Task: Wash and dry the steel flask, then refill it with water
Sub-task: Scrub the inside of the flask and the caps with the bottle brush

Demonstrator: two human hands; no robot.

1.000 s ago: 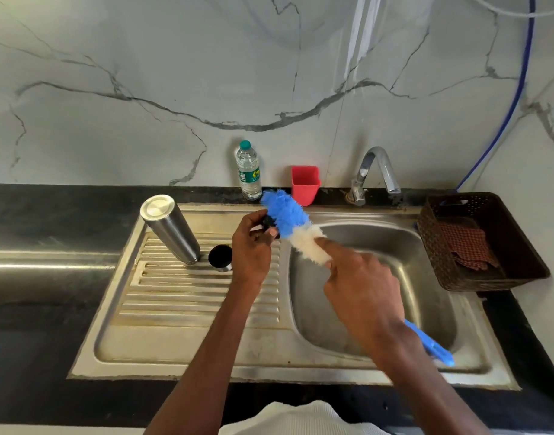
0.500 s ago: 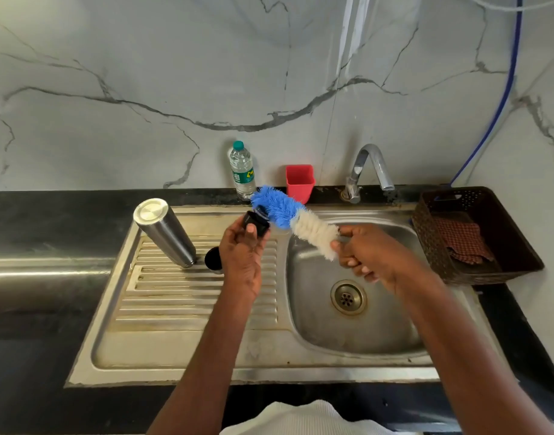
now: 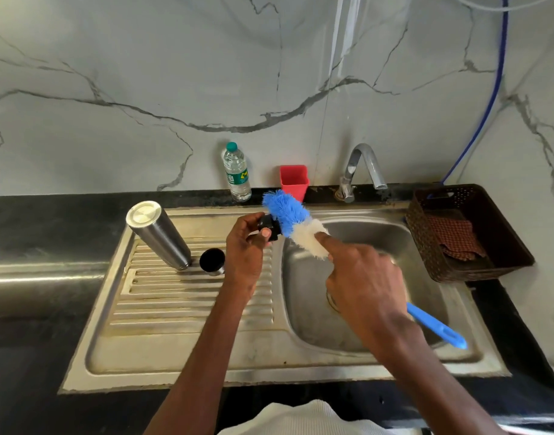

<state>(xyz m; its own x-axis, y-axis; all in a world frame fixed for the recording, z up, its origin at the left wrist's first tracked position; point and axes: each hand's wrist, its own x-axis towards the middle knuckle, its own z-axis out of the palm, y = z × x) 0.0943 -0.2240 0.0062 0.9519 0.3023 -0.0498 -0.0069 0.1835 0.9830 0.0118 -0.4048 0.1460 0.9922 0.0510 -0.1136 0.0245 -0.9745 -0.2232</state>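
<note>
Flask [image 3: 159, 235] stands inverted on drainboard [image 3: 175, 309], tilted left.

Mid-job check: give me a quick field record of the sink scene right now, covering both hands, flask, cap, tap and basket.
left hand: holds small black stopper
right hand: grips bottle brush, bristles against the stopper
steel flask: upside down on drainboard, tilted in view
black cup cap: on drainboard beside flask
tap: no water visible
basket: right of sink, checked cloth inside
back ledge: plastic water bottle, red cup
</note>
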